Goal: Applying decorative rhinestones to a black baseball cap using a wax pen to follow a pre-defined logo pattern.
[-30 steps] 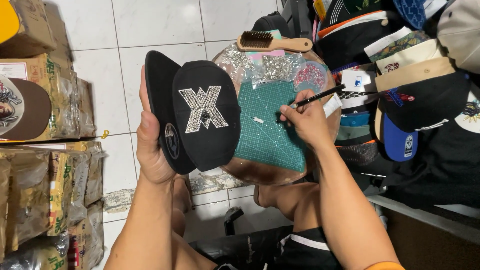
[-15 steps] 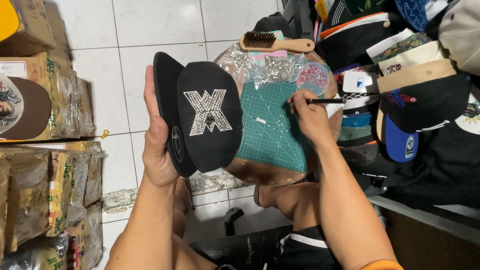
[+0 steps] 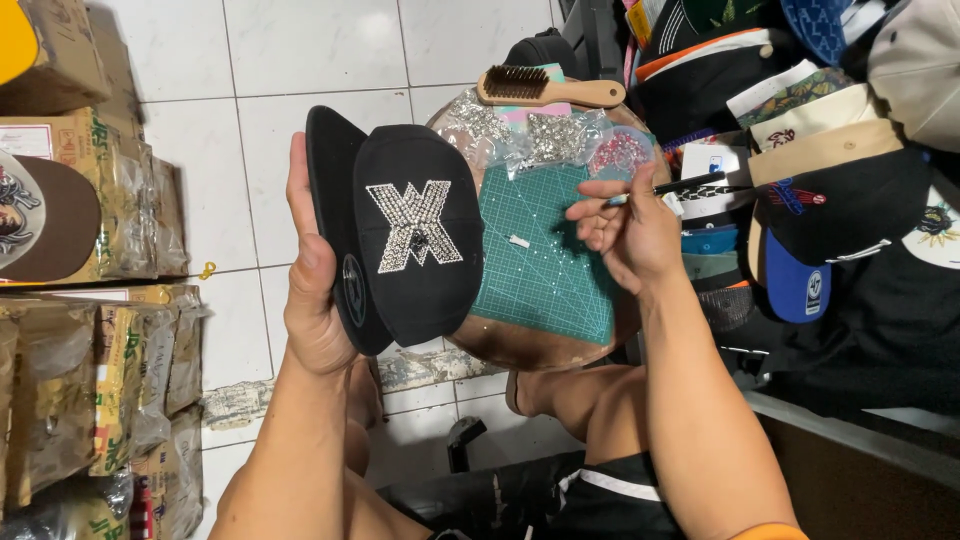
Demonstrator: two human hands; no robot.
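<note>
My left hand grips a black flat-brim cap by its brim, front panel facing me, with a large letter shape made of shiny rhinestones on it. My right hand hovers over a green cutting mat and pinches a thin black pen-like tool pointing right. The mat lies on a round brown stool top. A small white piece rests on the mat. Clear bags of rhinestones lie at the mat's far end.
A wooden-handled brush lies beyond the bags. Stacked caps fill the right side. Cardboard boxes and wrapped packs line the left, with a brown cap on them. White floor tiles lie beneath. My knees are under the stool.
My right hand lifted slightly and turned, fingers spreading more while keeping the tool. The cap in my left hand shifted a little to the right.
</note>
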